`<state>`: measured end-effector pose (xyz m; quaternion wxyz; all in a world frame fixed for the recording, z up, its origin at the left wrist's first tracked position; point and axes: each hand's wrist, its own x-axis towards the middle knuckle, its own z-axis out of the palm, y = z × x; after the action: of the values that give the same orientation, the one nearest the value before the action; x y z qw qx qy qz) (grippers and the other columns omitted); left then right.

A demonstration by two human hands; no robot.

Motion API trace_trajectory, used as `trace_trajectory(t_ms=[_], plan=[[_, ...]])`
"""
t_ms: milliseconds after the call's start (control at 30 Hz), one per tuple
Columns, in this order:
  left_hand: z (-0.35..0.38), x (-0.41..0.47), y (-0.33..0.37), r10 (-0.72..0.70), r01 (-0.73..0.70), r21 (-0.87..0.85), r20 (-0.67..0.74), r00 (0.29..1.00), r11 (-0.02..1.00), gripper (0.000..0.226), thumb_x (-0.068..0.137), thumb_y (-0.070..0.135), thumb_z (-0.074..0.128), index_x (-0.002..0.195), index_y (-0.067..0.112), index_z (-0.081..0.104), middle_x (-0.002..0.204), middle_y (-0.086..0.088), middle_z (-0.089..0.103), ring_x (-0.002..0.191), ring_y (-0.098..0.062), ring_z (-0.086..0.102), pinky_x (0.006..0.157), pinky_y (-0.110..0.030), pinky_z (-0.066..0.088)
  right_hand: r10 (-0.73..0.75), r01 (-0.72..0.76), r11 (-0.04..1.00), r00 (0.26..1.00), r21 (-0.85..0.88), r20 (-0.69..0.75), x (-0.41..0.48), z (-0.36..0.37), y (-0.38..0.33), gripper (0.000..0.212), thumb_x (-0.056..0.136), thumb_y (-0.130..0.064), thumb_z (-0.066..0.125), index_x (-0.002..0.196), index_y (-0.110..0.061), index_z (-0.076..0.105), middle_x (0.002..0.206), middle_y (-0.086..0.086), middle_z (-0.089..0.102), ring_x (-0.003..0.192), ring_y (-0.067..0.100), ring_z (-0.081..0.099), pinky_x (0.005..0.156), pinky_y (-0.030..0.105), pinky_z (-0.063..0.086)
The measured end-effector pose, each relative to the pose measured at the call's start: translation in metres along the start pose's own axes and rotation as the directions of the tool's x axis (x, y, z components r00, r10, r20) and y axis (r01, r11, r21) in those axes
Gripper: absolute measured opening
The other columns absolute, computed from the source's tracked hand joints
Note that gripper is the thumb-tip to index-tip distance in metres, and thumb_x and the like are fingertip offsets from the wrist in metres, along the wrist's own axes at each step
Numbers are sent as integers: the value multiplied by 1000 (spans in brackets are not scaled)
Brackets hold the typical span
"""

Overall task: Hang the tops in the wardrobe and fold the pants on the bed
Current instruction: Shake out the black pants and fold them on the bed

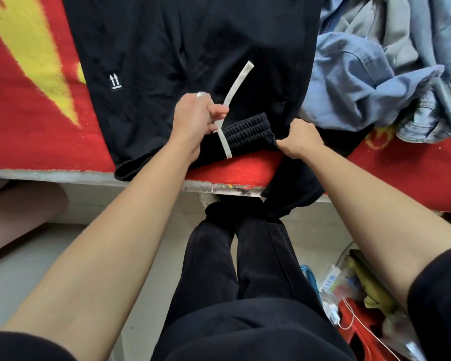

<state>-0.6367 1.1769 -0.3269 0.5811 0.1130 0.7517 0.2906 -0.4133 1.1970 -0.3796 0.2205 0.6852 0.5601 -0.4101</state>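
denim pile (375, 82) crowding right of black pants (193, 43), red blanket (24, 121) open left

The black pants (193, 35) run off the top edge — the denim pile (375, 74) too; fingertips of the right hand (301, 138) vanish under cloth — floor clutter (354, 295) is blurred.

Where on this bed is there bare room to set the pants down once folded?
The widest bare patch is blanket left of the black pants, running to the bed edge. A narrow red strip lies at the near edge between the left hand and right hand. The right side is crowded by the heap of denim clothes.
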Motion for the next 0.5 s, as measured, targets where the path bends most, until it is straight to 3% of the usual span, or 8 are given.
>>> trace_trajectory(t_ms=[67, 167, 267, 333, 400, 500], plan=[[1, -10, 28, 28, 1, -248, 114, 993, 969, 14, 91, 14, 49, 78, 13, 54, 60, 1, 62, 62, -19, 65, 65, -35, 57, 51, -52, 998, 999, 37, 9, -3, 4, -6, 36, 81, -33, 65, 110, -12, 61, 110, 18, 69, 99, 38, 67, 85, 40, 56], [-1, -21, 56, 178, -121, -271, 196, 964, 955, 14, 87, 20, 61, 74, 17, 59, 61, 1, 55, 59, -17, 58, 53, -30, 49, 136, -135, 990, 990, 39, -30, -6, 11, -14, 41, 78, -8, 59, 118, -7, 55, 119, 20, 64, 108, 39, 64, 86, 38, 52], [-2, -19, 59, 325, -322, -41, 107, 940, 946, 7, 87, 24, 64, 82, 19, 63, 65, 3, 59, 62, -12, 57, 49, -27, 47, 212, -204, 976, 970, 69, -122, -9, 12, -21, 56, 78, -10, 68, 128, -7, 45, 131, 18, 56, 119, 38, 58, 91, 43, 49], [-4, -8, 45, 404, -404, 214, 42, 914, 889, 6, 87, 25, 63, 87, 22, 69, 68, 7, 59, 62, -7, 52, 58, -26, 47, 261, -234, 961, 942, 146, -210, -15, 12, -23, 61, 76, -11, 72, 127, -10, 40, 132, 15, 52, 115, 38, 59, 85, 41, 47], [-12, 6, 25, 371, -350, 408, 29, 928, 843, 18, 86, 24, 60, 101, 25, 69, 78, 11, 60, 64, -1, 51, 66, -20, 45, 266, -163, 940, 901, 300, -344, -24, 15, -25, 53, 78, -11, 67, 123, -13, 39, 127, 10, 53, 104, 35, 62, 75, 37, 40], [-28, 19, -7, 202, -152, 435, -71, 977, 888, 40, 88, 20, 54, 128, 20, 51, 113, 4, 54, 87, -2, 55, 79, -21, 43, 100, 199, 889, 793, 411, -600, -40, 22, -33, 38, 86, -23, 57, 121, -14, 46, 114, 2, 50, 84, 13, 51, 74, 33, 40]])
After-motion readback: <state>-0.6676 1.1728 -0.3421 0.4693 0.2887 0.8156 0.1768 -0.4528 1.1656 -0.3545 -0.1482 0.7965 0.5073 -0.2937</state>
